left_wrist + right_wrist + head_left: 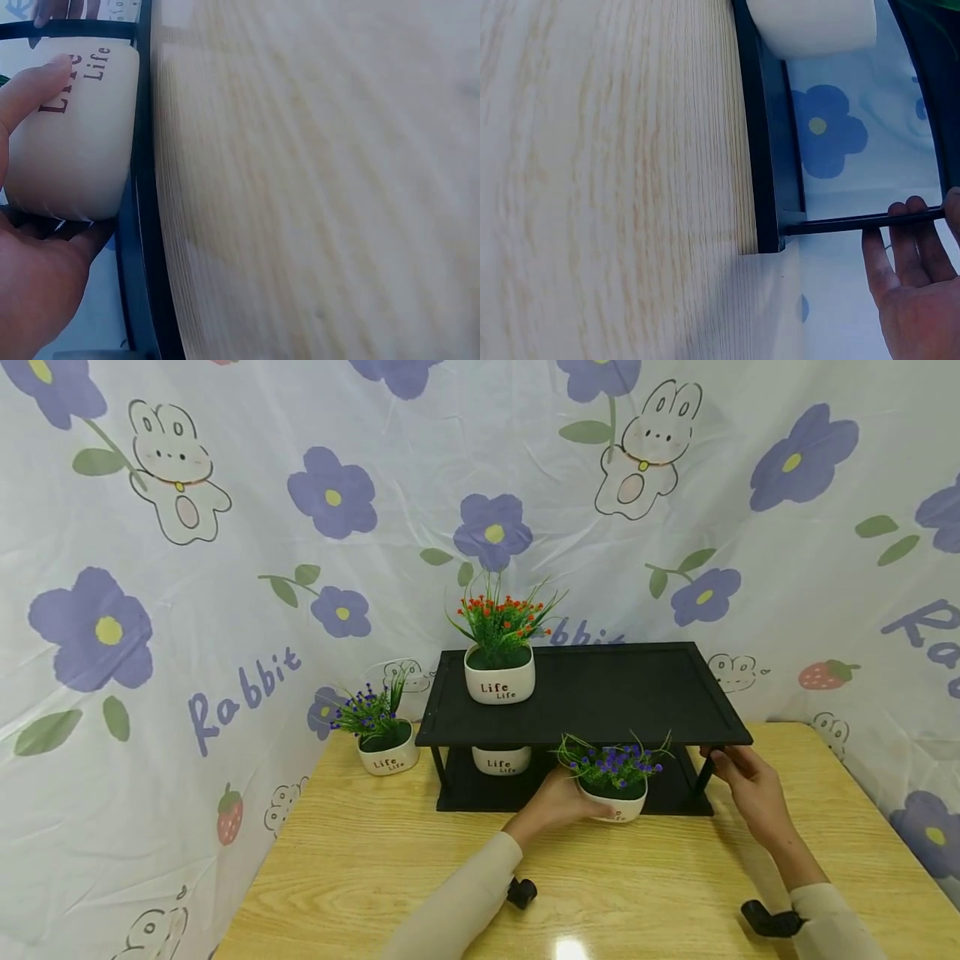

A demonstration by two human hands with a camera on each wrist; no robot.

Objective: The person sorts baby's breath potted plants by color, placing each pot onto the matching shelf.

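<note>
My left hand [557, 802] grips a white potted plant [628, 810] with purple flowers, just in front of the lower tier of a black two-tier shelf [630, 693]. In the left wrist view the thumb lies over the printed front of the pot [90, 150], and the other fingers go round its side. At the shelf's right front corner my right hand [756, 793] holds the shelf by the top of its thin post [855, 223]. A potted plant with orange-red flowers [501, 681] stands on the upper tier, left side. Below it another white pot [501, 762] sits on the lower tier, its top hidden.
Left of the shelf, on the wooden table [337, 877], stands another purple-flowered potted plant [388, 753]. A cloth with rabbits and flowers [420, 460] hangs close behind the shelf and along the left side. Black devices [768, 918] are worn at the wrists.
</note>
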